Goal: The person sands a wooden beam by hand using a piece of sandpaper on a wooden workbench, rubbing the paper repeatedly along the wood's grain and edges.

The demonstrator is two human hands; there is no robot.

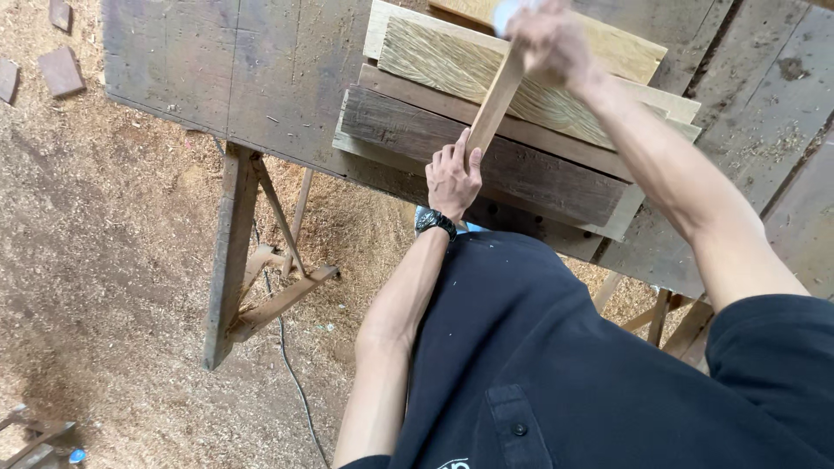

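Observation:
My left hand (453, 178), with a black watch on the wrist, grips the near end of a narrow pale wooden strip (495, 102). The strip slants up across a stack of boards (486, 156) on the workbench. My right hand (547, 39) is blurred at the strip's far end and closed around it together with something whitish that I cannot make out. The stack has a dark grey board lowest and a pale carved, ribbed board (452, 61) above it.
The stack lies on a weathered grey plank workbench (261, 78) set on wooden trestle legs (230, 252). Sawdust covers the ground (104, 260). A thin cable (291, 369) runs across it. Small wood offcuts (61, 69) lie at the top left.

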